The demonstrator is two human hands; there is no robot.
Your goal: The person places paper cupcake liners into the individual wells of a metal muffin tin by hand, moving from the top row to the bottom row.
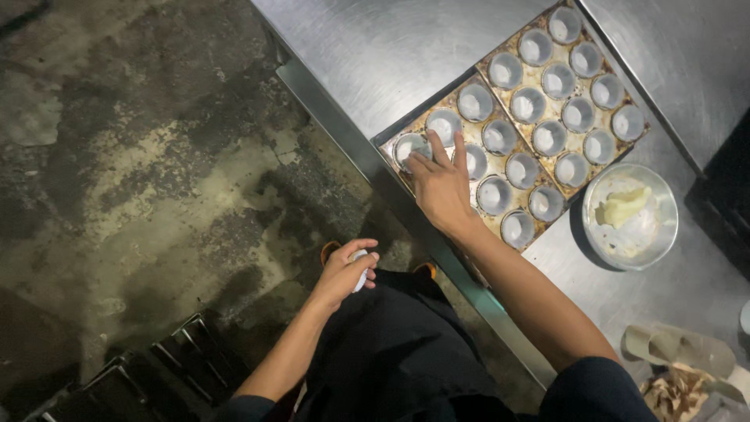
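My right hand [442,186] rests on the near muffin tray [467,131], fingers spread, with the fingertips at the corner cup [408,147] on the tray's left end. The tray is worn and browned, and its round cups look whitish inside. A second tray of the same kind [553,109] lies against it further back. My left hand [344,270] hangs off the table over my dark apron, closed around a small white object [360,280] that I cannot identify.
A steel table [391,55] carries both trays. A metal bowl [630,216] with a pale yellow lump stands right of the trays. Paper moulds [680,352] lie at the lower right. Stained concrete floor [156,172] is on the left, with metal racks [156,367] at the bottom left.
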